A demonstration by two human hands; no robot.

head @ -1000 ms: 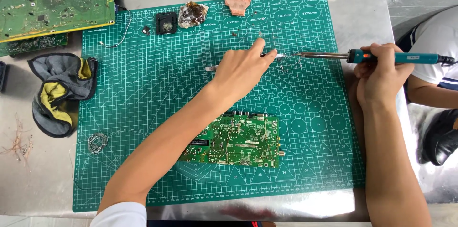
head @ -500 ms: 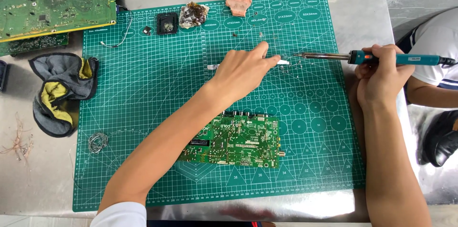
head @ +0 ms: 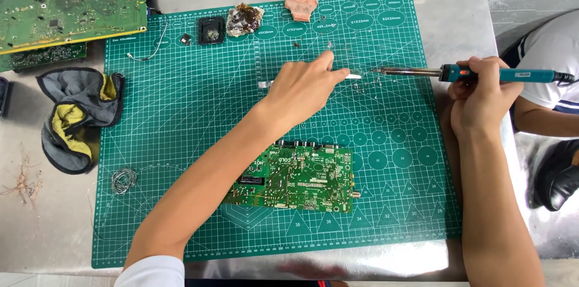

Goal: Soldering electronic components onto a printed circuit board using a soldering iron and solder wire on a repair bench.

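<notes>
- The left hand (head: 303,86) lay palm down over the upper middle of the green mat (head: 181,160), fingers curled, pinching a thin white stick (head: 353,76) whose tip poked out to the right past the fingertips.
- A short pale end showed at the left of that hand, by the thumb; whether it belonged to the same stick I could not tell.
- The right hand (head: 479,97) was clenched around the teal handle of a soldering iron (head: 464,73), held level and pointing left.
- The iron's metal tip sat just beside the stick's white tip, at most barely touching; the view was too small to be sure.
- Small bits of solder speckled the mat just below the two tips.
- A small green circuit board (head: 295,177) lay on the mat below the left forearm, partly covered by it, apart from both hands.
- Along the mat's top edge sat a black square holder (head: 211,29), a brown lump (head: 244,20) and a pink sponge (head: 301,6).
- A big circuit board (head: 69,0) rested on the steel table (head: 54,227) at the upper left, off the mat.
- A grey and yellow cloth (head: 75,115) lay left of the mat, and a wire coil (head: 123,179) sat on the mat's left edge.
- Another person's white sleeve (head: 552,52) showed at the right edge.
</notes>
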